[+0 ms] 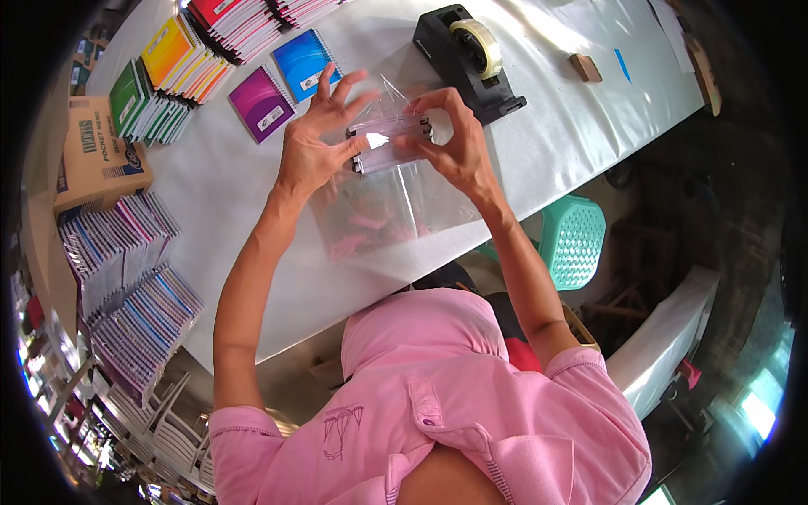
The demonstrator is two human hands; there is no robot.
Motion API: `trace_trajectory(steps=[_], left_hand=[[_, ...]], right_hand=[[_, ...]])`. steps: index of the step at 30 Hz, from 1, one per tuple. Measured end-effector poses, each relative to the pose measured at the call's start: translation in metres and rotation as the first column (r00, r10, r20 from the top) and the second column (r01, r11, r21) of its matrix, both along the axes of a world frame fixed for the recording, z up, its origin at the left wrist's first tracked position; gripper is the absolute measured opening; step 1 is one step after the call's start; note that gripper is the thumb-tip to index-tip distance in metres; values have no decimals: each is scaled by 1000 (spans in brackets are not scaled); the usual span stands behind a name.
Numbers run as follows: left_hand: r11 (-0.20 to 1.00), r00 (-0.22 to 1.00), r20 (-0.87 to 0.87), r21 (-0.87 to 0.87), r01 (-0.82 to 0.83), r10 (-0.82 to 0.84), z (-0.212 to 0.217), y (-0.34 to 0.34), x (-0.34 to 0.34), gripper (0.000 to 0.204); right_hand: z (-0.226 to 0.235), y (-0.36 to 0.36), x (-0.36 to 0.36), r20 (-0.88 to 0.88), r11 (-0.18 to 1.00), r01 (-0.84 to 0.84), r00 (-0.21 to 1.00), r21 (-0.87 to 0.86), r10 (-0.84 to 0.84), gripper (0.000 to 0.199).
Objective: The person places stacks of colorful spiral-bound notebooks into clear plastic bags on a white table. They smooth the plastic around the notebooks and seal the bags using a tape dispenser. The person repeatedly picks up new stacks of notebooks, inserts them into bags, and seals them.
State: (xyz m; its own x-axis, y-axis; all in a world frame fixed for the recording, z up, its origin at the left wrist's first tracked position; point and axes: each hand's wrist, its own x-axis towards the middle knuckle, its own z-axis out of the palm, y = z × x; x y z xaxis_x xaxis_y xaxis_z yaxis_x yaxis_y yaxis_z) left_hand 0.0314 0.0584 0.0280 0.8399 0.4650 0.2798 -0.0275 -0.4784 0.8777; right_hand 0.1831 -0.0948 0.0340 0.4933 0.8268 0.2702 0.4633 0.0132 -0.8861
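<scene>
A small bundle of spiral notebooks (pixel 379 156), seen edge-on with dark wire coils at its ends, sits in a clear plastic bag (pixel 404 202) on the table. My left hand (pixel 311 143) is at the bundle's left end, its thumb against the top and its other fingers spread upward, apart. At the right end, my right hand (pixel 459 143) has thumb and curled index finger on the wrapped bundle. Glare on the film hides part of the top. Just beyond my left fingers lie a blue notebook (pixel 305 63) and a purple notebook (pixel 259 101).
A black tape dispenser (pixel 454 55) stands beyond my right hand. Red (pixel 231 25), yellow (pixel 177 50) and green notebook stacks (pixel 139 101) line the far left, near a cardboard box (pixel 101 151). Wrapped notebooks (pixel 143 324) stand left. A green stool (pixel 572 244) is right of the table.
</scene>
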Motion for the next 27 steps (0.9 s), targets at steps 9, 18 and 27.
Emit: trace_trajectory(steps=[9,18,27], left_hand=[[687,794,-311,-705,176,-523,6,38,17,48],[848,740,-418,-318,424,-527,14,38,12,43],[584,885,-459,700,412,-73,45,-11,-16,59]], right_hand=[[-4,9,14,-714,972,-195,699,-131,44,21],[2,5,3,-453,978,-210,872,-8,184,19],[27,-10,6,514,940,-273,787,-206,341,35]])
